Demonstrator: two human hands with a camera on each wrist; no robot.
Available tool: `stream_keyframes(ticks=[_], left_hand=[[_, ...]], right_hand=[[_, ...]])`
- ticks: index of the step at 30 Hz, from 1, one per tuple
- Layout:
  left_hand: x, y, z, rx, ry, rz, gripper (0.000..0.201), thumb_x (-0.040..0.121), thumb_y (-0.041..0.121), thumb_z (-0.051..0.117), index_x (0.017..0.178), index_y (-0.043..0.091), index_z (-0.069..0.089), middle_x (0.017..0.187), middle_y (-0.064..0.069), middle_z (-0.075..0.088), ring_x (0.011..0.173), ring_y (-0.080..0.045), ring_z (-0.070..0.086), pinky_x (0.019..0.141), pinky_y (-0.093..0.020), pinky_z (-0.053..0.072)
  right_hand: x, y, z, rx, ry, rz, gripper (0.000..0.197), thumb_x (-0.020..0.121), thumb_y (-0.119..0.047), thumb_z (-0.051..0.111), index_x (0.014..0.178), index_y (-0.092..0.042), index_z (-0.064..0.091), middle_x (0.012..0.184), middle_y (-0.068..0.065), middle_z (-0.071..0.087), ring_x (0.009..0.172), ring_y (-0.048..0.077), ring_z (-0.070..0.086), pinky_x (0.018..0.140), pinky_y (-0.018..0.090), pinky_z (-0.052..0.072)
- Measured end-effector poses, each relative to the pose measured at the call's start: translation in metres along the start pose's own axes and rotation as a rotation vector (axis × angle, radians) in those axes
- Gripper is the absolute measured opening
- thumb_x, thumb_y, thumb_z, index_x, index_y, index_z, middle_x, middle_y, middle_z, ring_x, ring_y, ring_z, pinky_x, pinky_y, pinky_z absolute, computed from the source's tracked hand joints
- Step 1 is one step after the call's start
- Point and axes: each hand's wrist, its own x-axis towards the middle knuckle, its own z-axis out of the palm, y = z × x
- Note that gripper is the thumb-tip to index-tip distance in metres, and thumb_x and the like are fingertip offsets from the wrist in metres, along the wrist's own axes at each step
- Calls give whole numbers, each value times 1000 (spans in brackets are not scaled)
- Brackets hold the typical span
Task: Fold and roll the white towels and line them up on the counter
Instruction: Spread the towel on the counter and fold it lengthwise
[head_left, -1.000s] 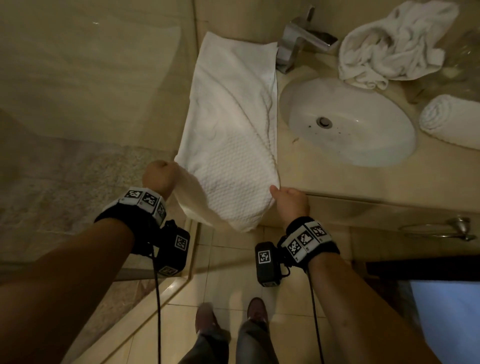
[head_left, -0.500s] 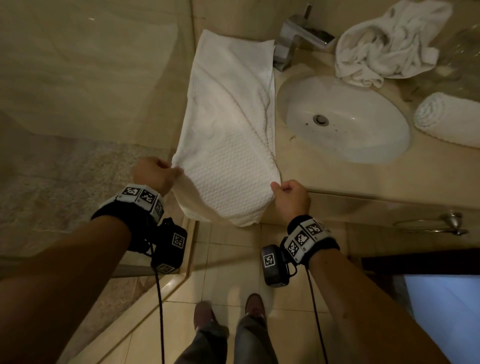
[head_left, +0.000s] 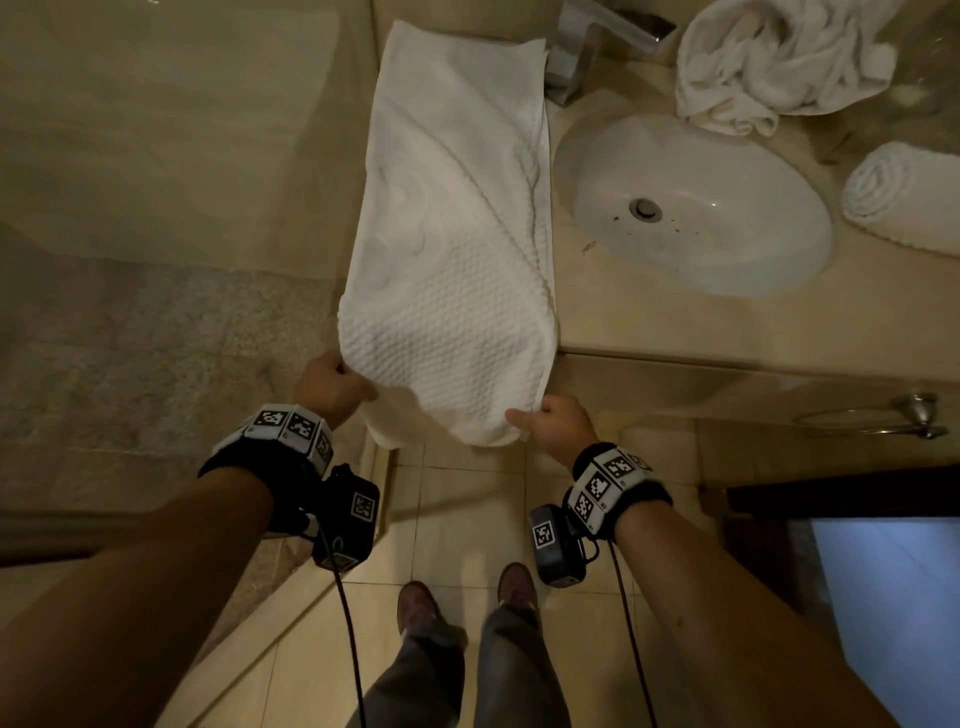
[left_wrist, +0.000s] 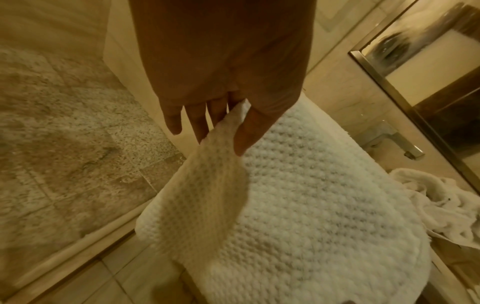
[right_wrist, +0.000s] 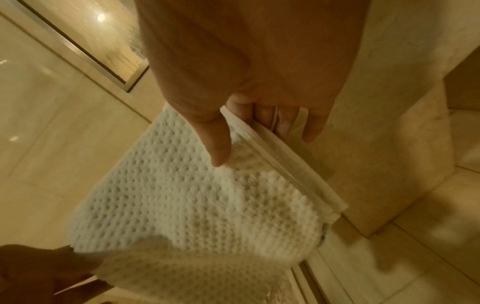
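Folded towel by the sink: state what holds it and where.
Both hands hold the folded towel at its near end, which overhangs the counter: left hand pinches the left corner, right hand the right corner.

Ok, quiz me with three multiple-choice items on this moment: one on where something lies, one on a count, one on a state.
1. Where does the finished rolled white towel lie?
A. On the counter right of the oval white sink
B. On the floor
C. In the sink

2. How many white towels show in the head view?
A. One
B. Two
C. Three

3. How is the near end of the long folded white waffle towel held?
A. Lying free
B. Pinched by both hands
C. Held by one hand only

Answers:
1. A, the roll rests on the beige stone counter, beyond the sink's right rim.
2. C, the folded one, the roll and a crumpled white towel behind the sink.
3. B, the left hand and right hand each pinch a near corner past the counter's edge.
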Motion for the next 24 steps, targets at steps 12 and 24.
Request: stream_keyframes(ticks=[12,24], left_hand=[[-27,-54,15,-156,-220,-190,56,68,14,82,119,5,61,111,-10,64,98,-26,60,84,-35,48],[-36,-70,36,-257,-312,-131,47,79,18,75,121,19,54,110,-1,59,101,-22,57,86,-37,47]], right_hand=[[-22,43,13,-1,-237,13,28,80,-18,77,107,-14,67,99,-4,69,94,15,66,79,22,52],[-26,83,30,-83,-139,57,23,85,-23,70,101,-8,64,108,10,69,101,25,64,95,42,49]])
